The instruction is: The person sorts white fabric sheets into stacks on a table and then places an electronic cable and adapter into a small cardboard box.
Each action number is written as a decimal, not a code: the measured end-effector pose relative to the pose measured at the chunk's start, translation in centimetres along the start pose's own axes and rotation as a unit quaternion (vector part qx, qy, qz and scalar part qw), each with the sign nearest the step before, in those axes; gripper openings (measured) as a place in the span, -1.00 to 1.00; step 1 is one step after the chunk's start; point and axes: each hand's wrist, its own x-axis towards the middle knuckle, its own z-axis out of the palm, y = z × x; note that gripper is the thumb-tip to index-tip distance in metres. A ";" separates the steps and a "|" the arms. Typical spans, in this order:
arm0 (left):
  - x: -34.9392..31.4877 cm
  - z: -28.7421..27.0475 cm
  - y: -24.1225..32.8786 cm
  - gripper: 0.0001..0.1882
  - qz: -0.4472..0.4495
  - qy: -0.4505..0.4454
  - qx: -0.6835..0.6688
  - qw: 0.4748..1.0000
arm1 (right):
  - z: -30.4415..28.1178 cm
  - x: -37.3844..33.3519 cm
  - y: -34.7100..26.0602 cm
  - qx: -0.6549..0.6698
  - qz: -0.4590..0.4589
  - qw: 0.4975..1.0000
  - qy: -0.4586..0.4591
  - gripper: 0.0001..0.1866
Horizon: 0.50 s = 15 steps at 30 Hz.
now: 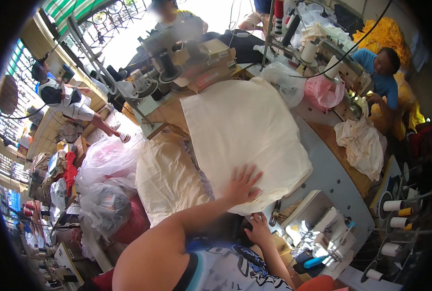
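Observation:
A stack of cream fabric lies in front of me on a grey table. My left hand rests flat on top of it near the close edge, fingers spread. Just below that edge is my right hand, its fingers extended and its fingertips at the fabric's border; whether they pinch any cloth is hard to see. To the left, more cream fabric hangs in a loose, creased heap. A small dark hand tool lies to the right of my right hand.
A sewing machine stands close on my right, with thread spools beyond it. Plastic bags crowd the left. A cardboard box and dark cones sit ahead. One person works at a machine at right; others are farther off.

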 end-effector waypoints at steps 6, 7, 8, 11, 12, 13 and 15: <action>0.3 0.5 0.0 -0.24 -0.016 -0.043 -0.007 0.999 | -1.7 1.9 0.4 -0.030 -0.001 0.997 -0.065 -0.52; 0.3 0.4 0.0 -0.24 -0.014 -0.042 -0.011 0.999 | -1.9 2.1 0.4 -0.026 0.018 0.996 -0.079 -0.53; 0.6 0.2 -0.1 -0.24 -0.010 -0.042 -0.015 0.999 | -1.9 2.5 0.5 -0.022 0.037 0.995 -0.093 -0.55; 1.0 -0.5 -0.7 -0.24 0.024 -0.061 0.009 0.998 | -2.8 3.2 -0.2 0.000 0.090 0.988 -0.127 -0.56; 0.9 -0.4 -0.7 -0.25 0.016 -0.060 0.009 0.998 | -3.4 3.3 -0.7 0.009 0.107 0.985 -0.138 -0.56; 0.7 -0.4 -0.5 -0.26 0.014 -0.058 0.008 0.998 | -4.1 3.3 -1.1 0.041 0.109 0.985 -0.125 -0.55; 1.7 -1.3 -0.8 -0.29 0.023 -0.064 0.004 0.998 | -4.8 3.1 -1.5 0.105 0.112 0.983 -0.098 -0.54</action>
